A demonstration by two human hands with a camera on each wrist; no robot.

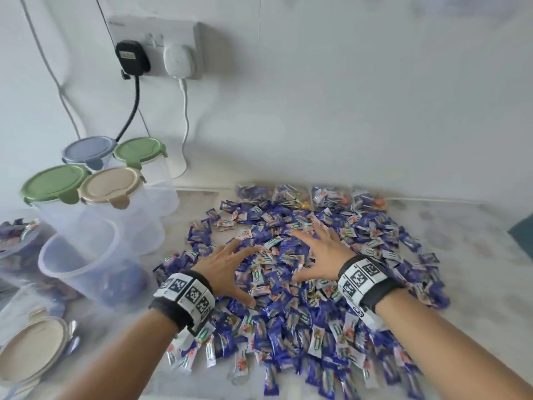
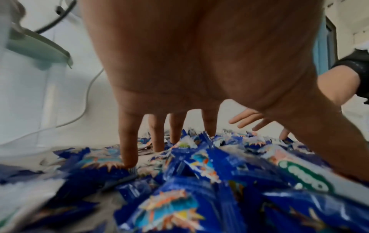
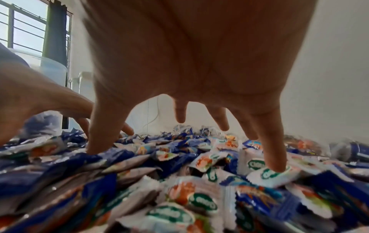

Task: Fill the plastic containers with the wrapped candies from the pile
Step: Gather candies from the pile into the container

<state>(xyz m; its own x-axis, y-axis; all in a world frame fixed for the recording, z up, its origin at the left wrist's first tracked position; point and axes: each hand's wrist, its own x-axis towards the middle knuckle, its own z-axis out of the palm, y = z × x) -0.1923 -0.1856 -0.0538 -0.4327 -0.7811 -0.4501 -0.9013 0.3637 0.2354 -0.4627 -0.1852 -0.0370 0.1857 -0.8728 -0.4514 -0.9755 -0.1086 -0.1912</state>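
Observation:
A broad pile of wrapped candies [image 1: 291, 272], blue and white wrappers, covers the middle of the table. My left hand [image 1: 230, 265] and right hand [image 1: 317, 255] both hover palm-down over the pile's centre with fingers spread. In the left wrist view the left fingertips [image 2: 129, 162] touch the wrappers [image 2: 199, 181]. In the right wrist view the right thumb and little finger [image 3: 276, 164] rest on candies [image 3: 199, 197]. Neither hand grips anything. An open clear plastic container [image 1: 83, 264] stands just left of the pile.
Four lidded clear containers [image 1: 109, 192] stand at the back left. A container holding candies [image 1: 20, 241] sits at the far left, a beige lid [image 1: 31, 350] in front of it. Bags of lollipops [image 1: 311, 196] lie by the wall. Plugs and cables [image 1: 135, 62] hang above.

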